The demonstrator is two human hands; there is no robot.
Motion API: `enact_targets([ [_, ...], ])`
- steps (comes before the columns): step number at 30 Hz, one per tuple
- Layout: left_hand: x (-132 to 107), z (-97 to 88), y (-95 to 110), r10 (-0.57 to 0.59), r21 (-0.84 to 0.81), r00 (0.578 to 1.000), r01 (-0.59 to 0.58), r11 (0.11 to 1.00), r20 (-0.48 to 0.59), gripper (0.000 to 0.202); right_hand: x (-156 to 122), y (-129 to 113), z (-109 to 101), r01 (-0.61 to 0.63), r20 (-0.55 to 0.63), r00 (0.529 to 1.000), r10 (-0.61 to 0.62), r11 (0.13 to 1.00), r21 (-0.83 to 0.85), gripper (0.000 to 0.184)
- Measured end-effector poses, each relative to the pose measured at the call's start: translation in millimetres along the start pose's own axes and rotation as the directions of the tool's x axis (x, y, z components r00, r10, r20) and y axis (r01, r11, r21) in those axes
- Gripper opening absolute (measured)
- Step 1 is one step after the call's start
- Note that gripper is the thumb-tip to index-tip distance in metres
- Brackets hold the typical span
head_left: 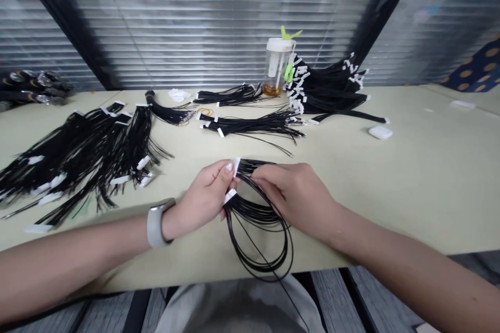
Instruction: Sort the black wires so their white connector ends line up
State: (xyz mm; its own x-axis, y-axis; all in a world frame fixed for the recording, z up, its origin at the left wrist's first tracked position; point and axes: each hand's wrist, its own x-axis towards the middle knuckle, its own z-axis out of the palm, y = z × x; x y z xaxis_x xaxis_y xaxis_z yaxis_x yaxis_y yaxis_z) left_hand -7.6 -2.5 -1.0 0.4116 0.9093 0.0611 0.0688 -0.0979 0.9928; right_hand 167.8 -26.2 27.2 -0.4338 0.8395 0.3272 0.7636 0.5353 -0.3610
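Observation:
A black wire harness [260, 213] with two white connectors hangs in loops at the table's front edge. My left hand [207, 190] grips its connector end, the thumb pressed against the upper white connector [236, 166]. The lower white connector [230, 196] sticks out under those fingers. With thumb and fingers pinched together, my right hand [299, 195] holds black wires of the same harness just right of the upper connector. Its fingertips are partly hidden. One loose wire trails down over the table edge toward my lap.
Many black wire bundles [86, 151] with white connectors lie at left. More bundles [253, 124] lie behind my hands, and a big pile [332, 86] sits at back right. A lidded drink bottle [273, 67] and a small white case [380, 132] stand on the table [429, 182].

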Motion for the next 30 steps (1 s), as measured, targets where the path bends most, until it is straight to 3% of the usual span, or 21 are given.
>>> enact_targets([
  [6, -0.2, -0.2, -0.1, -0.012, -0.004, 1.000, 0.012, 1.000, -0.003, 0.036, -0.4, -1.3, 0.2, 0.049, 0.028, 0.998, -0.048, 0.999, -0.014, 0.023],
  [11, -0.9, 1.7, 4.2, 0.022, 0.093, 1.000, -0.021, 0.995, -0.004, 0.037, -0.8, -1.1, 0.9, 0.001, -0.007, 1.000, -0.001, 1.000, -0.007, 0.022],
  [20, -3.9, 3.1, 8.6, 0.031, 0.173, 0.999, -0.033, 0.984, 0.014, 0.038, 0.3, -2.9, 6.1, 0.002, 0.038, 0.999, 0.000, 0.998, -0.055, 0.021],
  [23, -1.2, 3.1, 6.0, -0.014, 0.108, 0.999, 0.019, 0.994, -0.044, 0.038, 2.3, 0.5, -0.2, 0.023, -0.017, 1.000, -0.024, 0.999, -0.046, 0.020],
  [27, 11.8, -0.1, 1.5, -0.119, -0.132, 0.957, 0.087, 0.987, -0.264, 0.037, 2.4, 5.9, -21.6, -0.009, -0.276, 0.961, -0.030, 0.990, -0.140, 0.014],
  [28, 15.8, -1.4, 1.0, -0.151, -0.217, 0.942, 0.086, 0.972, -0.301, 0.035, 1.6, 6.2, -26.7, -0.051, -0.259, 0.966, 0.014, 0.990, -0.135, 0.017],
  [30, 22.7, -4.3, 1.4, -0.219, -0.357, 0.919, 0.095, 0.929, -0.327, 0.032, -0.8, 5.1, -32.8, -0.114, -0.033, 0.993, 0.112, 0.990, -0.077, 0.029],
])
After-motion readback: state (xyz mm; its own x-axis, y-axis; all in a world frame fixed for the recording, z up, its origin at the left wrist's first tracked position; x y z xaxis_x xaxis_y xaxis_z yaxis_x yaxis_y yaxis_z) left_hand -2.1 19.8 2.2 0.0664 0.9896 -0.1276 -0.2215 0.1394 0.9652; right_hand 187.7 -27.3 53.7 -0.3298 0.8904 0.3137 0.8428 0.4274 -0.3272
